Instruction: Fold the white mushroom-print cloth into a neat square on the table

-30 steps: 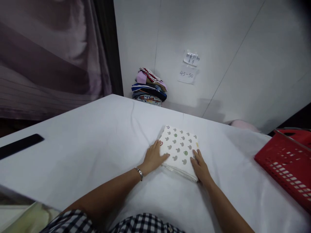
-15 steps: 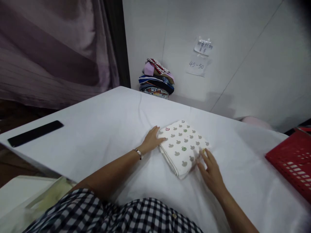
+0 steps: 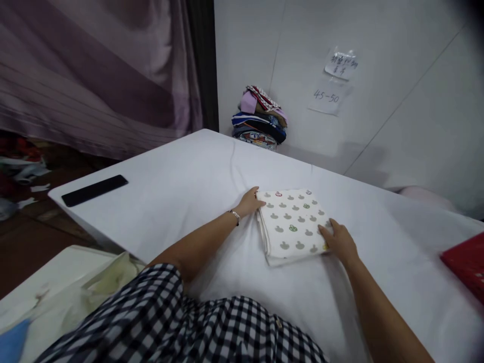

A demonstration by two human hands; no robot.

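A folded white cloth (image 3: 291, 222) printed with grey, green and red mushroom shapes is in front of me on the white-covered table. My left hand (image 3: 249, 201) grips its left edge near the far corner, thumb on top and the other fingers around the side. On the opposite edge, my right hand (image 3: 340, 243) has its thumb on the printed top and its fingers along the outer side. Several layers show along the cloth's left side. Whether its underside is raised off the table I cannot tell.
A black flat strip (image 3: 94, 190) lies at the table's left end. Folded clothes (image 3: 260, 118) are stacked by the wall, beyond the table (image 3: 181, 171). A red basket (image 3: 467, 262) sits at the right edge, and a white box (image 3: 56, 272) stands low on the left.
The cloth has turned slightly, its near edge now lying more level across the view. My right hand has closed on the right edge. The camera view has swung left.
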